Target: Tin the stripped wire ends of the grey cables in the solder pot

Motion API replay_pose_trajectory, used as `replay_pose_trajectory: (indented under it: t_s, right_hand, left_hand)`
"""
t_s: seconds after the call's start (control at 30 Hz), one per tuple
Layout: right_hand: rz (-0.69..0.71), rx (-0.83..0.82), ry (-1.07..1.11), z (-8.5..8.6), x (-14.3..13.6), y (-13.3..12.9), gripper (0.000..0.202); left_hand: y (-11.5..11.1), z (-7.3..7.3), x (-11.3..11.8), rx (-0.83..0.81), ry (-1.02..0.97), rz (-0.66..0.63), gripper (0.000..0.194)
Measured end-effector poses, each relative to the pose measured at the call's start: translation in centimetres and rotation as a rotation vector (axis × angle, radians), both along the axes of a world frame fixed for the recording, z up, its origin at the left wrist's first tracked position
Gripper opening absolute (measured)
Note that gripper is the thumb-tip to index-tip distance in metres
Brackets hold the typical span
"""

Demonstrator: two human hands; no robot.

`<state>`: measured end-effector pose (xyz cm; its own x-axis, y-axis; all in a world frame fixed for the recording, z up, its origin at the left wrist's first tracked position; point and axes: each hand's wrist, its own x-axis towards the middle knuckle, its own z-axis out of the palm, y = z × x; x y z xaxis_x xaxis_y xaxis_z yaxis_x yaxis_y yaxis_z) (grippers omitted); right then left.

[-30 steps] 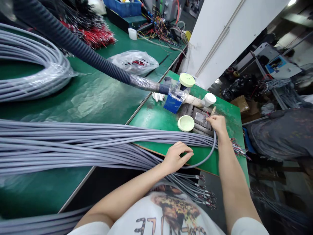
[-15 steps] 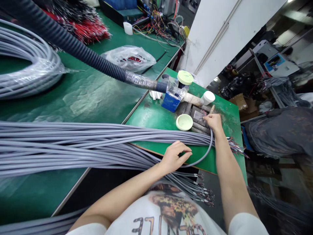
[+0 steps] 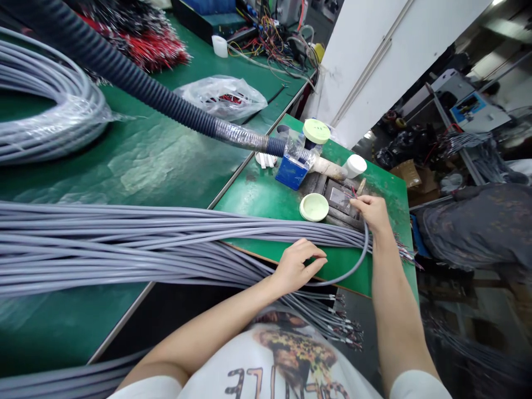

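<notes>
**Both hands on one grey cable at the small worktop**

The right hand [image 3: 373, 212] is up at the dark metal fixture [image 3: 338, 200] near the far right corner of the small worktop [image 3: 266, 202], fingers pinched together on the stripped end of a single grey cable [image 3: 356, 265]. Thin coloured wire tips poke out past the fingertips, pointing away from the person toward the fixture.

From that pinch the cable drops back toward the near edge of the worktop, sweeps in a curve and runs left to the left hand [image 3: 298, 265]. That hand sits at the near edge, thumb and forefinger closed on the cable, the other fingers curled loosely. So the cable's long axis bends: side to side by the left hand, then turning up and away at the right.

Just beyond the left hand lies the big bundle of grey cables [image 3: 124, 244], long axis running left to right across both worktops, its ends fanning off the right edge. A pale green lid [image 3: 313, 206] rests just left of the fixture, and a blue box [image 3: 291, 172] sits behind it, under the end of the corrugated black hose [image 3: 124, 75].
</notes>
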<state>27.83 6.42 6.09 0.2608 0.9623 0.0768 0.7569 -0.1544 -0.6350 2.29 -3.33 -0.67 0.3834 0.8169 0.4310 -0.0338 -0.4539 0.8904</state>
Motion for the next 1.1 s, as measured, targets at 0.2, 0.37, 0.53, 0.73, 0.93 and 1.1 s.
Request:
replay_pose_trajectory:
  t_s: [0.2,0.37,0.53,0.73,0.93,1.1]
  right_hand:
    - [0.170,-0.047,0.189,1.8,-3.1,-1.5,0.029]
    - [0.295,-0.099,0.078,1.8,-6.1,-0.8,0.031]
    - [0.371,-0.145,-0.130,0.9,-7.7,0.3,0.030]
    - [0.365,-0.172,-0.290,0.5,-9.0,0.8,0.025]
    - [0.297,-0.101,-0.247,2.1,-7.3,0.3,0.030]
    - [0.044,0.013,-0.209,1.6,-2.7,0.8,0.031]
  left_hand:
    - [0.0,0.0,0.1,0.000,0.022,0.001,0.013]
    - [0.0,0.1,0.1,0.014,0.033,0.005,0.014]
    - [0.0,0.1,0.1,0.019,0.038,0.009,0.015]
    - [0.1,0.1,0.0,0.031,0.037,0.009,0.016]
    - [0.1,0.3,-0.1,0.025,0.026,0.008,0.015]
    - [0.1,0.4,-0.1,0.016,0.026,-0.004,0.014]
